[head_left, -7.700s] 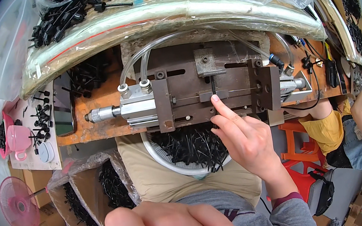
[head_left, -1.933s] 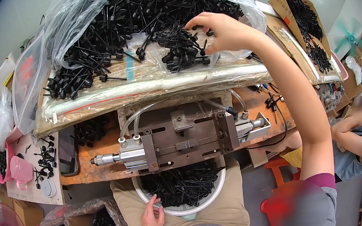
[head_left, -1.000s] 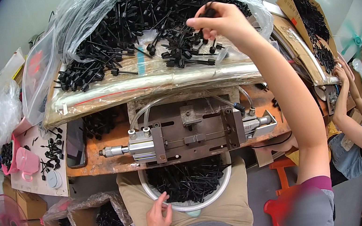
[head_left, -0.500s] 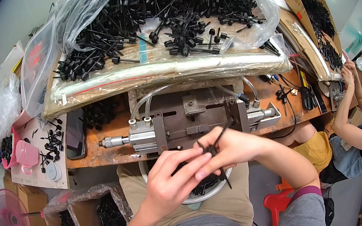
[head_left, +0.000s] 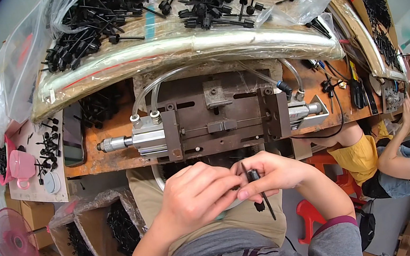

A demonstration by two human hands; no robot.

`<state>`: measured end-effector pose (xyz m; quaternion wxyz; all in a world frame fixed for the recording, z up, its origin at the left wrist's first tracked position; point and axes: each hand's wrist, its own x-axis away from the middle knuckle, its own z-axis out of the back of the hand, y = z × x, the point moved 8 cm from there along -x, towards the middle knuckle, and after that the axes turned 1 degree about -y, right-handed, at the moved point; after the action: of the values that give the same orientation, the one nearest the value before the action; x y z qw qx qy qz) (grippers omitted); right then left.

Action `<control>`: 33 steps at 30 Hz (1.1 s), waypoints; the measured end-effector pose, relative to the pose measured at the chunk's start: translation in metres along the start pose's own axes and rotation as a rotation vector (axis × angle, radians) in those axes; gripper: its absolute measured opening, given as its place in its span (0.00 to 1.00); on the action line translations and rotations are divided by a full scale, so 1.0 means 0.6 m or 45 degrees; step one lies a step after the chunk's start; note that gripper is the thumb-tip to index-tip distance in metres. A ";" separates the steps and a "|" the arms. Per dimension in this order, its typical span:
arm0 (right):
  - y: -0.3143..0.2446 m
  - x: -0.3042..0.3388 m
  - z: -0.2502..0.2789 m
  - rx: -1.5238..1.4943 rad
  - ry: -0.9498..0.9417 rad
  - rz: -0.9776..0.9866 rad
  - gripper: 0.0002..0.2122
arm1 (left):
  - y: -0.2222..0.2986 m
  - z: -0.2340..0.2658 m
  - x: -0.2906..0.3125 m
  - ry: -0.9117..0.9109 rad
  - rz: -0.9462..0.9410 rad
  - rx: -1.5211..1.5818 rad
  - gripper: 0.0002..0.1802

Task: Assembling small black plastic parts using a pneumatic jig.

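Note:
My right hand (head_left: 282,172) is closed in a pinch on a black plastic stem piece (head_left: 254,175), which has a thick collar and a thin rod slanting down past the fingers. Just left of it, my left hand (head_left: 194,196) has its fingertips pressed together, almost touching the right fingertips. What sits between the left fingers, if anything, is hidden. Both hands are over my lap, in front of a dark metal clamping fixture (head_left: 223,144) with a silver cylinder (head_left: 149,139) at its left side and another silver cylinder (head_left: 299,111) at its right.
A heap of similar black pieces (head_left: 207,7) lies on the plastic-wrapped shelf (head_left: 177,52) beyond the fixture. Lined boxes (head_left: 81,222) of black parts stand at lower left. A pink container (head_left: 22,165) sits on the left side table. At right, a person in yellow shorts (head_left: 352,158) works near a red stool (head_left: 310,218).
The view has tilted down, so the bench appears higher. My hands have drawn slightly apart, and the black stem piece now shows in the right fingers only.

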<state>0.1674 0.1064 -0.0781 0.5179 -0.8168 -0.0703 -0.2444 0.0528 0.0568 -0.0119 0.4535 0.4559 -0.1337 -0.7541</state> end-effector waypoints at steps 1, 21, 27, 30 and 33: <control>-0.005 0.006 0.007 -0.025 0.076 0.051 0.12 | -0.004 0.000 0.003 0.017 0.037 0.004 0.17; -0.011 0.094 0.045 -0.498 0.524 0.853 0.09 | -0.037 -0.053 -0.014 0.020 0.085 -0.510 0.12; -0.008 0.096 0.045 -0.629 0.508 0.894 0.09 | -0.040 -0.052 -0.016 0.045 0.153 -0.531 0.12; -0.006 0.094 0.048 -0.666 0.540 0.932 0.09 | -0.038 -0.052 -0.020 0.036 0.167 -0.550 0.12; -0.002 0.082 0.044 -0.692 0.474 0.916 0.10 | -0.036 -0.051 -0.022 0.013 0.168 -0.573 0.13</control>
<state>0.2183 0.1234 -0.0631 0.3414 -0.8374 0.3765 -0.2013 0.0678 0.0861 -0.0348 0.5927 0.3373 0.0105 -0.7313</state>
